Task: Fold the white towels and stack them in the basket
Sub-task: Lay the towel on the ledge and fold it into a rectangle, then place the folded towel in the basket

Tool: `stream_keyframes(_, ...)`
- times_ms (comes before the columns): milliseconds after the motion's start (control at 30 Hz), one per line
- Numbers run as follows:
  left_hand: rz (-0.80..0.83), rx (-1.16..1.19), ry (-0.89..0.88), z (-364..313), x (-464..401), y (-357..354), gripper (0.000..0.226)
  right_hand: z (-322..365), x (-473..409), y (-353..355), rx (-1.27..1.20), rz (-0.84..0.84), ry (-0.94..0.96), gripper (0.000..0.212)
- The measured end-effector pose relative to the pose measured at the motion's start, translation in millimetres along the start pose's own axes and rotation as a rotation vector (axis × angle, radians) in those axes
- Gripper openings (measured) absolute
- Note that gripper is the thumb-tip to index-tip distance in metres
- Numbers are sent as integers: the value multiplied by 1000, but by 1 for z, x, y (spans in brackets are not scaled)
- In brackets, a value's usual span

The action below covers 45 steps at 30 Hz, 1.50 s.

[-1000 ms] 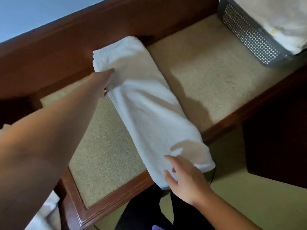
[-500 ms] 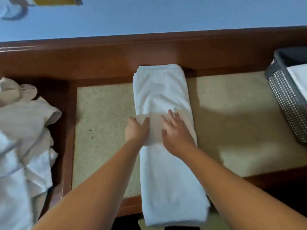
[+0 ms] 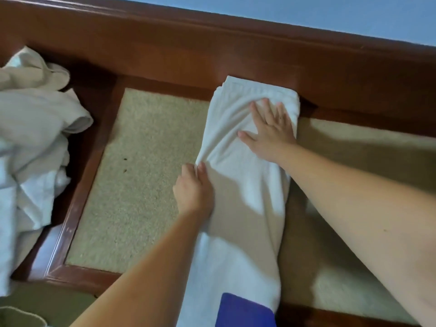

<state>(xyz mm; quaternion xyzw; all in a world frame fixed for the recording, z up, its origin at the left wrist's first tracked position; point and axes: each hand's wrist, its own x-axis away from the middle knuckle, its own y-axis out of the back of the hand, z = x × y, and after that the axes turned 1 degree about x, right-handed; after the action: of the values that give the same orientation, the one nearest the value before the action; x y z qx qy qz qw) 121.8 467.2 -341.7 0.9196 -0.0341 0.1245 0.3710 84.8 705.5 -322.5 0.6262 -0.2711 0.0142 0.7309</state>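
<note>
Right hand (image 3: pixel 269 135) presses flat, fingers spread wide, on the folded towel (image 3: pixel 245 185); left hand (image 3: pixel 194 187) pinches the towel's left edge.

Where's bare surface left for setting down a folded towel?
Beige panel between the wooden frame and the long towel: bare. Right of the towel, partly under the right arm. Crowded: far left, crumpled towel pile. Left hand pinches the towel's edge; right hand presses flat.

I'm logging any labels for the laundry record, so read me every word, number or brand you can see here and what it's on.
None: no readable text anywhere.
The folded white towel, the pile of unfolded towels, the wooden frame and the blue patch at the bottom edge show no lettering.
</note>
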Motion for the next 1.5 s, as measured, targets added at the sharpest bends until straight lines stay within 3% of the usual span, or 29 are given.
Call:
stream_keyframes(167, 158, 102, 207, -18, -10, 18, 43, 20, 21, 20, -58, 81, -26, 83)
stream_keyframes(233, 116, -130, 61, -15, 3, 28, 64, 34, 51, 12, -62, 41, -9, 77)
stream_keyframes(300, 56, -374, -202, -3, 40, 37, 82, 46, 90, -10, -111, -12, -17, 73)
stream_keyframes(367, 169, -467, -426, 16, 90, 39, 97, 49, 124, -37, -148, -27, -39, 72)
stream_keyframes(467, 395, -583, -543, 51, 143, 35, 118, 38, 138, -62, -106, -12, -22, 79)
stream_keyframes(533, 411, -616, -547, 67, 151, 35, 124, 24, 123, -58, -72, 24, 21, 91)
stream_keyframes(667, 388, -639, -591, 75, 147, 41, 124, -20, 78, -25, -88, 98, 8, 105)
stream_keyframes(867, 331, -681, -597, 77, 151, 36, 109, -37, 41, -12, -72, 73, -33, 71)
stream_keyframes(1000, 302, -631, -589, 78, 152, 33, 99, -4, 97, -26, -467, -121, -258, 69)
stream_keyframes(1100, 299, -601, -560, 82, 155, 34, 92, 5, 180, -65, -654, -272, -455, 43)
stream_keyframes(1267, 318, -672, -594, 92, 157, 34, 91, 8, 273, -104, -972, -88, -505, 26)
stream_keyframes(1500, 320, -673, -605, 95, 155, 37, 88, -25, 275, -109, -1186, -7, -559, 24)
